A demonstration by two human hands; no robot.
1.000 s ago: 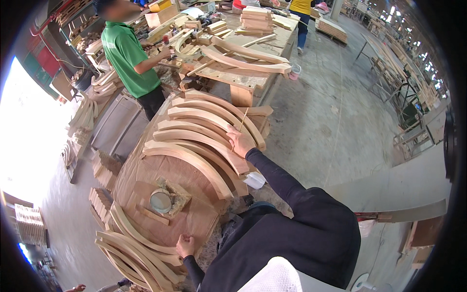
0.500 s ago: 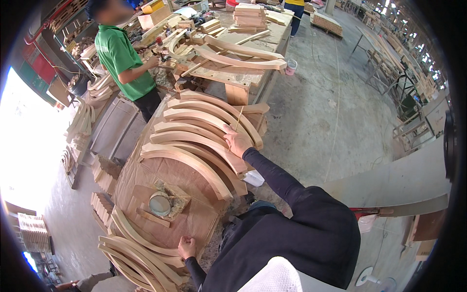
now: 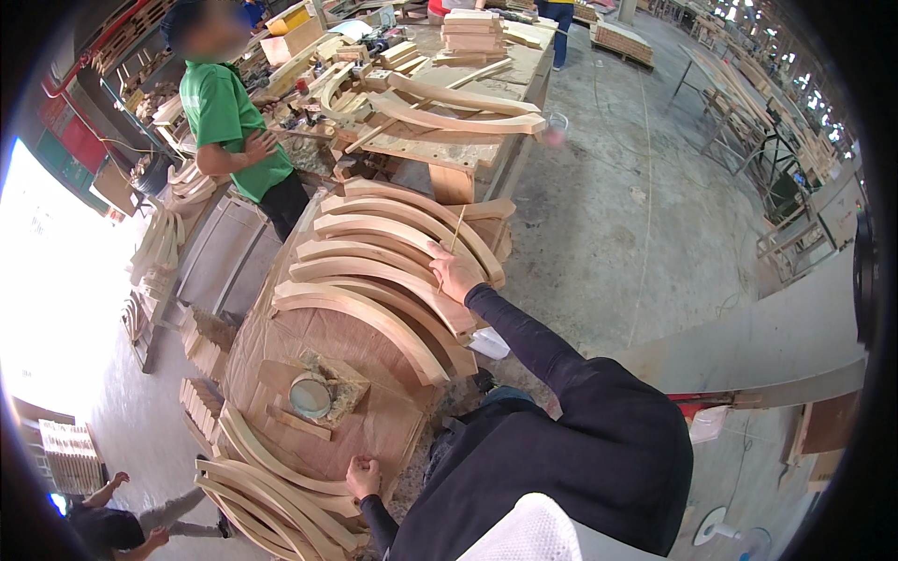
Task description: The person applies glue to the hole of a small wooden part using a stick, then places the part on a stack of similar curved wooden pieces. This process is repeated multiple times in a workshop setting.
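Observation:
My right hand (image 3: pixel 456 273) is closed round a thin wooden stick (image 3: pixel 458 230) that slants up out of the fingers. It is over the right ends of several curved wooden pieces (image 3: pixel 374 269), which lie side by side on the brown-covered table (image 3: pixel 360 360). Lower down, my left hand (image 3: pixel 363 477) has its fingers curled together, and whatever may be in them is hidden. It is beside the ends of a second group of curved pieces (image 3: pixel 257 496). A round pot (image 3: pixel 311 396) stands on a stained board between the groups, with a flat wooden strip (image 3: pixel 299 423) next to it.
A person in a green shirt (image 3: pixel 234 117) stands beyond the table's left side. Ahead is a workbench (image 3: pixel 402 145) with wood pieces and tools. A bucket (image 3: pixel 556 126) stands by its right edge. Another person (image 3: pixel 117 524) is at the lower left. Stacked wood (image 3: pixel 208 341) lines the table's left.
The person in green has drawn their hands from the bench and brought their arms across the body. More of the person at lower left shows. My hands have hardly moved.

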